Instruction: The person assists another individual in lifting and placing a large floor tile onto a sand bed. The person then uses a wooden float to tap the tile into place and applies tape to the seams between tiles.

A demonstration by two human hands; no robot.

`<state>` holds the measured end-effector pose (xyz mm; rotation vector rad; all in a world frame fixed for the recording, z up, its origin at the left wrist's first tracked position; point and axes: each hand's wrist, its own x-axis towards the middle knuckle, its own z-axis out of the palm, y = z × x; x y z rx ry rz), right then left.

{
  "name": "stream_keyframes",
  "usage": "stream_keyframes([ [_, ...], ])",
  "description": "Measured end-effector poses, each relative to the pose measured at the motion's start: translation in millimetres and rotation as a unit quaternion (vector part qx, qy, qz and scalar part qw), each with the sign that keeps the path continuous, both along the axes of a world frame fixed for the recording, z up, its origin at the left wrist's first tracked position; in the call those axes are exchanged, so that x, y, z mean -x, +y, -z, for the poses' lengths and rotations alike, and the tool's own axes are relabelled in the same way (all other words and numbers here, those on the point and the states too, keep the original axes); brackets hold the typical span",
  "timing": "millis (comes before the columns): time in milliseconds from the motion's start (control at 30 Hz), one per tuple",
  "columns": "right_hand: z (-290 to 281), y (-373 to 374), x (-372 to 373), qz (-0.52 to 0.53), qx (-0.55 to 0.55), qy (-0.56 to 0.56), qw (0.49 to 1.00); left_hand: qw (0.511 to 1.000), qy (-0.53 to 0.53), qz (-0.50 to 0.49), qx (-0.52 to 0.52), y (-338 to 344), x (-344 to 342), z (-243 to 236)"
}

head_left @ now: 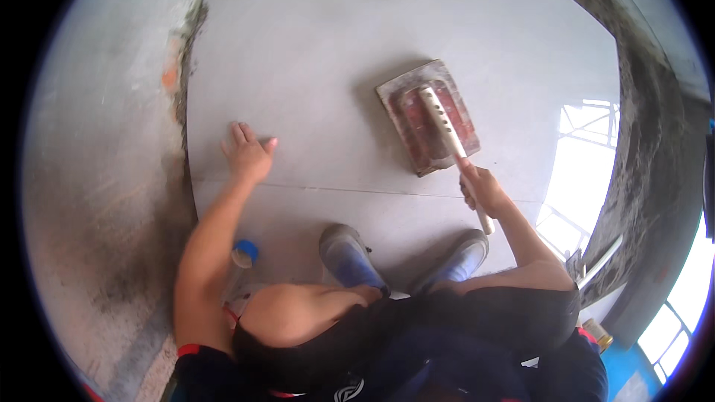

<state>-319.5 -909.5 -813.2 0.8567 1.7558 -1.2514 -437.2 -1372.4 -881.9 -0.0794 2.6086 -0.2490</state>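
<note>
Paddle head (418,125) sat just ahead-left of right grip (482,189), which wrapped its white handle (447,129); left grip (250,158) lay spread on grey tile (313,97).

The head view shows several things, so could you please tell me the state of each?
Left hand: open, apparently resting on the large grey tile
Right hand: closed around the white handle
Red-backed tool: base toward the tile, surface worn; full contact unclear
Large grey tile: laid flat, glossy, reflecting light at right
Boots: on the person's feet
Blue-topped object: open or closed, unclear
</note>
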Motion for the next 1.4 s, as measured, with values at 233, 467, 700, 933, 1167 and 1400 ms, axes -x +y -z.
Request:
stream_keyframes([
  [233,-124,30,43,0.071,-0.035,0.131,0.988,0.998,-0.029,0.039,-0.029,145,157,-13],
  [467,-139,108,18,0.262,-0.066,0.444,0.854,0.930,0.211,-0.233,-0.190,316,135,31],
  [700,-9,89,89,0.094,-0.137,-0.025,0.986,0.911,0.255,-0.285,-0.155,345,170,27],
  [933,-158,158,156,0.254,-0.145,0.335,0.896,0.919,0.230,-0.303,-0.100,338,161,47],
  [1167,4,144,147,0.142,-0.231,0.057,0.961,0.856,0.317,-0.394,-0.108,393,218,56],
  [1400,-122,221,269,0.057,-0.154,0.177,0.970,0.895,0.249,-0.365,-0.059,382,233,40],
])
